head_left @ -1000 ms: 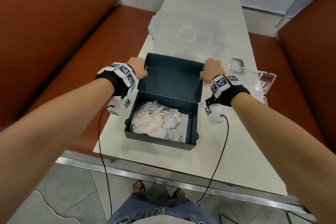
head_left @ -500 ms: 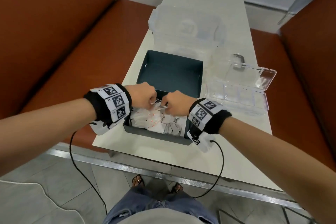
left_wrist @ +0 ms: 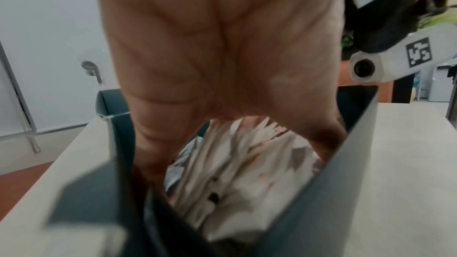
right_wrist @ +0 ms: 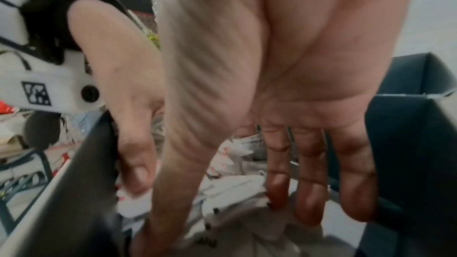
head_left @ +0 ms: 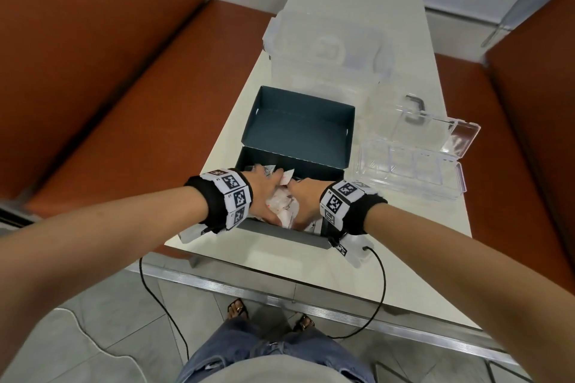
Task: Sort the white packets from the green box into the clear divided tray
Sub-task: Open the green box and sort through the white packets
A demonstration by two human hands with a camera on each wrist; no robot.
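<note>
Inside the green box (head_left: 298, 134), at its near half, both hands are down among the white packets (head_left: 284, 205). The left hand (head_left: 264, 193) lies at the box's left side, the right hand (head_left: 306, 199) toward its middle and right, the two close together with a heap of packets between them. This looks like a two-handed gather: pressing the loose heap from both sides would let a bunch come up at once rather than one by one. From the left wrist view the left palm (left_wrist: 222, 56) faces the bunched packets (left_wrist: 242, 173) and its fingers reach down past them, seemingly cupped round the heap; how firmly they close I cannot tell. From the right wrist view the right hand's fingers (right_wrist: 309, 192) are extended, tips dug into the pile (right_wrist: 232, 192), thumb apart on the near side, so spread and pushing rather than clamped. The box lid stands folded back on the far side, keeping the mouth clear. The clear divided tray (head_left: 410, 165) sits just right of the box, lid open, compartments apparently bare, so sorting proper has not begun. A large clear tub (head_left: 326, 47) stands beyond the box. Hidden: fingertips under the packets, the box floor, any print on the packets. Both wrist views are blurred.
</note>
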